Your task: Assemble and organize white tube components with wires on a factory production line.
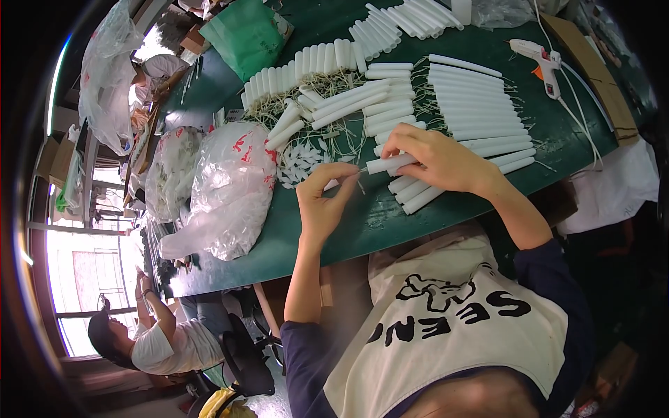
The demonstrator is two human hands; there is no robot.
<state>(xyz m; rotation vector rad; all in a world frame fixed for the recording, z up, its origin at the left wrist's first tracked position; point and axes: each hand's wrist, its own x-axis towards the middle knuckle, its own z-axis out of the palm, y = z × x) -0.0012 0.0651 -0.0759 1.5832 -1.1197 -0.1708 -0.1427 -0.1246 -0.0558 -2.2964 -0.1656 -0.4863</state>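
My right hand [440, 161] is closed round a short white tube [385, 164], held level above the near part of the green table. At the tube's left end my left hand [322, 198] pinches a thin wire between thumb and fingertips. Just left of that hand's fingertips lies a heap of small white leaf-shaped pieces [301, 159]. Under and beside my right hand, white tubes [421, 200] lie in a column. Farther right is a row of longer white tubes [481, 104] with thin wires at their ends.
More tubes [306, 64] with tangled wires [300, 90] lie toward the back. Clear plastic bags [233, 181] fill the left, and a green bag [247, 38] is behind them. A white glue gun [540, 59] with its cord lies far right, near cardboard [592, 80]. Another person [167, 341] sits lower left.
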